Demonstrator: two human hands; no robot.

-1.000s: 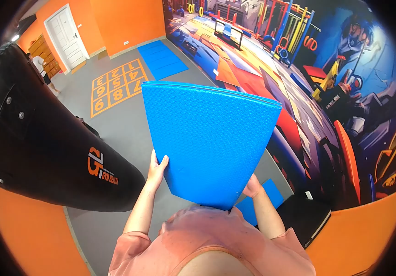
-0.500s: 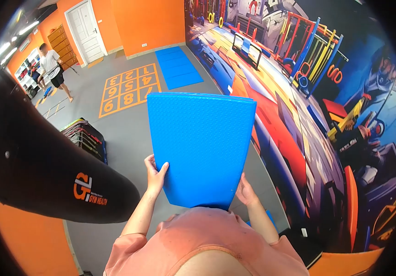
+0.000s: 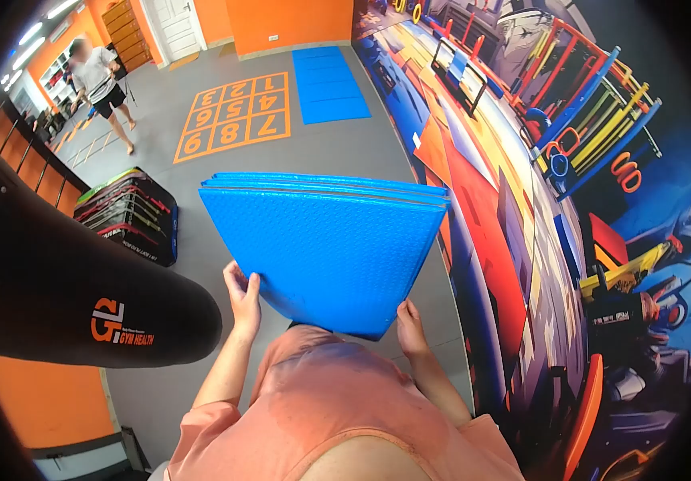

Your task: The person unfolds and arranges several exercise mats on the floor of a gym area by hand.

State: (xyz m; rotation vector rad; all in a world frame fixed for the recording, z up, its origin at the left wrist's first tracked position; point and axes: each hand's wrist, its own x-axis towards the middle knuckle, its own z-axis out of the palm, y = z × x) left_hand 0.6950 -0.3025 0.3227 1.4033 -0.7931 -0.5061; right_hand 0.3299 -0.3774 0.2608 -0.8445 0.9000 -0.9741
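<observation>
Blue foam fills both grips. Left hand (image 3: 243, 295) fingers (image 3: 234, 279) curl closed over the left edge of the mat stack (image 3: 329, 248), thumb pressed on its face. Right hand (image 3: 409, 327) clamps the lower right edge; its finger spread cannot be told. The mat stack sits tilted, just ahead of the chest. Left of the stack: black punching bag (image 3: 81, 297). Beyond the stack: orange number grid (image 3: 237, 112). Beyond-left of the stack: a person (image 3: 101, 76).

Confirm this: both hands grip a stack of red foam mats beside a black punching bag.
Not quite: the stack of foam mats is blue, not red, as the head view shows. The left hand and right hand do grip it, beside the black punching bag.
</observation>
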